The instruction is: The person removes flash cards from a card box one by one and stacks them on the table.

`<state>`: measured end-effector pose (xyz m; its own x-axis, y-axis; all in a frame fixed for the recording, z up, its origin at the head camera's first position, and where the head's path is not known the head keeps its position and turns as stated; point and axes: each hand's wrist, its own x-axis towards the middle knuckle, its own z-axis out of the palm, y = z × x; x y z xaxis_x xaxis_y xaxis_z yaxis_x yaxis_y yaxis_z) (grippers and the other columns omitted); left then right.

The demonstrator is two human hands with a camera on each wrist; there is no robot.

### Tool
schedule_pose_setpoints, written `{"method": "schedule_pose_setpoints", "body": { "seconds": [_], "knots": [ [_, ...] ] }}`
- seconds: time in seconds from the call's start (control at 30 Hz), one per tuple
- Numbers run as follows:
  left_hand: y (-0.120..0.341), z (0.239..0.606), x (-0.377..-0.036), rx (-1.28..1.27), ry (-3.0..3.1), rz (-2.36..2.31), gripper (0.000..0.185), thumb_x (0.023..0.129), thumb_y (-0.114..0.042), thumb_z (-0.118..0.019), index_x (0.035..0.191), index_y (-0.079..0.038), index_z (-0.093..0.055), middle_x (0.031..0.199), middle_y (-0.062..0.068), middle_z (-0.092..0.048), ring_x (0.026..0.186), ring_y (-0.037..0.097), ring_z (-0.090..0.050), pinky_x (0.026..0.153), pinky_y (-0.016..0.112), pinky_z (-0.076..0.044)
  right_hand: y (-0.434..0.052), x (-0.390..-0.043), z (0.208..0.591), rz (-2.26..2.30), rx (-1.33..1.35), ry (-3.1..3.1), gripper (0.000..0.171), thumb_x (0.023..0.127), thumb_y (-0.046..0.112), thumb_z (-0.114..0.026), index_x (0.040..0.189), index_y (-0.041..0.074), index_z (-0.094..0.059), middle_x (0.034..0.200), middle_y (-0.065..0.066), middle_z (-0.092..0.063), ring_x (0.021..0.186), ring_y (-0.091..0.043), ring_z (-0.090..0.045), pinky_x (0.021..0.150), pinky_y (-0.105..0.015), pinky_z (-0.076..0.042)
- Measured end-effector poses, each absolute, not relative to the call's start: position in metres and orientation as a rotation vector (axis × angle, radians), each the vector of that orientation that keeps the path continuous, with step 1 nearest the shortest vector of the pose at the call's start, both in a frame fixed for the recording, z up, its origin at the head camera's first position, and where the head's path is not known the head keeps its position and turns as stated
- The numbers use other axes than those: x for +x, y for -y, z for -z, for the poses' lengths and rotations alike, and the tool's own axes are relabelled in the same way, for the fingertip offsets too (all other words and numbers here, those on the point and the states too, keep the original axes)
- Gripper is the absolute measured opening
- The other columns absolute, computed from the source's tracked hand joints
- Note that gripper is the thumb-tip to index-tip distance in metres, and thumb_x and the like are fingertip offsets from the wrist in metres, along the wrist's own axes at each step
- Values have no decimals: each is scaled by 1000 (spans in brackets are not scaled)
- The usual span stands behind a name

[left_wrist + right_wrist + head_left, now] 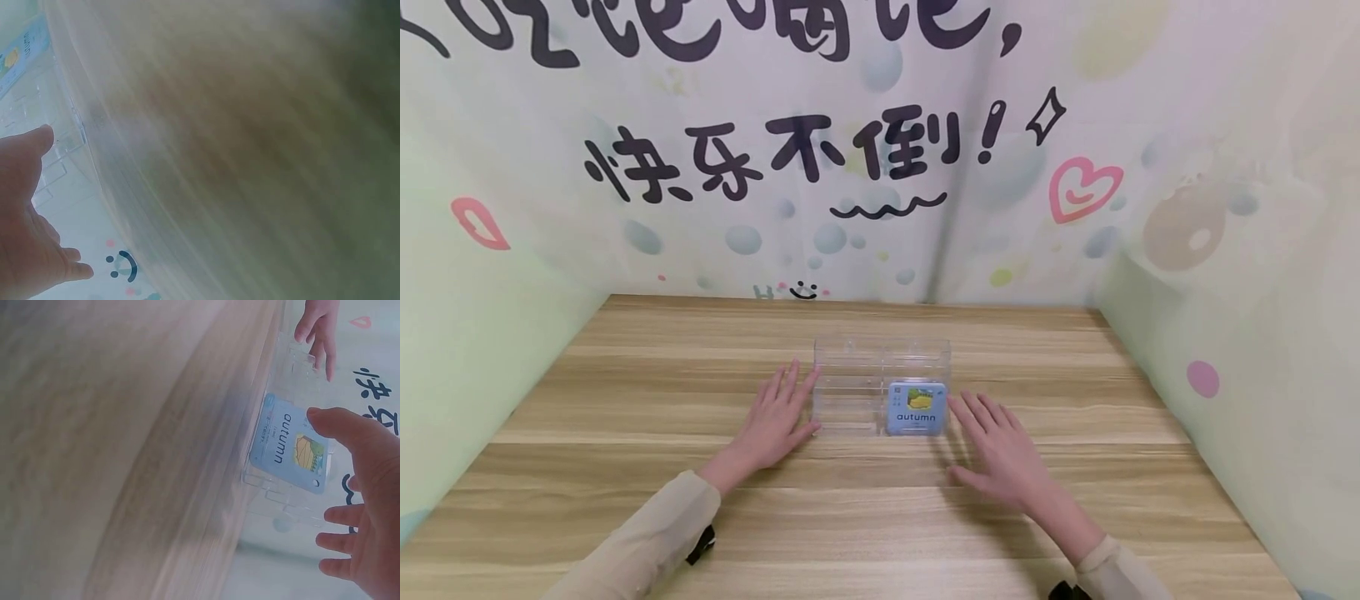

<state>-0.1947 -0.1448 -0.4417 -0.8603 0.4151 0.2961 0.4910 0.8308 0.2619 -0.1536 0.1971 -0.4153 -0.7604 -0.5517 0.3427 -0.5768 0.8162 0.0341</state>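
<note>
On one table [625, 392], short of its far edge, one clear rack [850, 383] with two columns is shown, in which one blue card front [917, 410] is displayed; whether further cards lie behind cannot be told. One left hand [775, 419] and one right hand [1003, 450], two in all, are seen, with two pale sleeves [643, 529] and two black wrist pieces [702, 546]. Two rows of lettering [810, 158] are printed beyond.
</note>
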Motion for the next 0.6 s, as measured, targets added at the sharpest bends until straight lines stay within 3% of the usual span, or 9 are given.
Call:
{"method": "schedule_pose_setpoints", "body": {
  "seconds": [0.6],
  "knots": [
    [145, 440, -194, -689, 2818, 487, 79, 86, -33, -61, 145, -11, -14, 147, 26, -10, 130, 49, -17, 102, 62, -17, -200, -168, 418, -561, 732, 2699, 79, 71, 38, -74, 134, 5, -41, 133, -15, -46, 119, -33, -44, 91, -49, -42]
  ]
}}
